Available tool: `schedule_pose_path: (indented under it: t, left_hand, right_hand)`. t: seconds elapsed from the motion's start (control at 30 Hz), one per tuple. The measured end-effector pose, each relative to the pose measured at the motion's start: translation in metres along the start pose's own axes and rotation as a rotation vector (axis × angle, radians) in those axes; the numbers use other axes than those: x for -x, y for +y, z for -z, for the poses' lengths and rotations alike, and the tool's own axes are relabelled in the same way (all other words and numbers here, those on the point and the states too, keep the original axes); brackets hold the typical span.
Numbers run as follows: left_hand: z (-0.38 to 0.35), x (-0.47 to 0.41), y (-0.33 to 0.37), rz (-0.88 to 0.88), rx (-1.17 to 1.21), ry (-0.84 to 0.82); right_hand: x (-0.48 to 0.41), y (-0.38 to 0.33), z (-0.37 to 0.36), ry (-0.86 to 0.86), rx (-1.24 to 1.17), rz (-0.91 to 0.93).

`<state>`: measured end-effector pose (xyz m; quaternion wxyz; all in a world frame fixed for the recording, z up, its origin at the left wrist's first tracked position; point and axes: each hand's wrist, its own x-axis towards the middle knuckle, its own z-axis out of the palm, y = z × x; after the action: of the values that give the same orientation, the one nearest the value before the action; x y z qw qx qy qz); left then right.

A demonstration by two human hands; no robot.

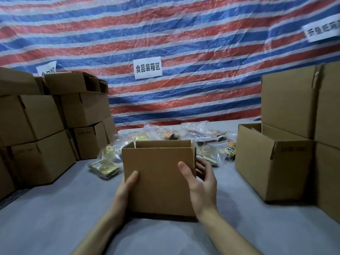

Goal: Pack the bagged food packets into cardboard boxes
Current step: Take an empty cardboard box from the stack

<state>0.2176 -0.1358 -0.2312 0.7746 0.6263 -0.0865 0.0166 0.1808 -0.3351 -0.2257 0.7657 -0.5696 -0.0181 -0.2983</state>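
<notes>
An open cardboard box (158, 173) stands upright on the grey table in front of me, its top flaps up. My left hand (127, 192) holds its lower left edge, thumb on the front face. My right hand (200, 183) grips the right corner, thumb on the front and fingers round the side. Behind the box lies a heap of clear bagged food packets (207, 142) with yellow, orange and black contents; one packet (104, 167) lies to the left of the box. The inside of the box is hidden.
Stacks of closed cardboard boxes (44, 129) fill the left side. Another open box (272, 162) and taller stacked boxes (301, 105) stand on the right. A striped red, white and blue tarp (174, 43) with paper signs hangs behind the grey table (64, 214).
</notes>
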Motion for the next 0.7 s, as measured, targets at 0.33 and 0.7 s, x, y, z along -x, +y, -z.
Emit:
schedule_pose_path:
  t: [0.33, 0.7]
  left_hand:
    - [0.018, -0.006, -0.006, -0.128, -0.002, -0.15]
    - [0.023, -0.001, -0.007, -0.107, -0.088, -0.214]
  right_hand:
    - [-0.009, -0.004, 0.007, -0.032, -0.06, -0.095]
    - [-0.05, 0.011, 0.024, 0.123, 0.003, -0.508]
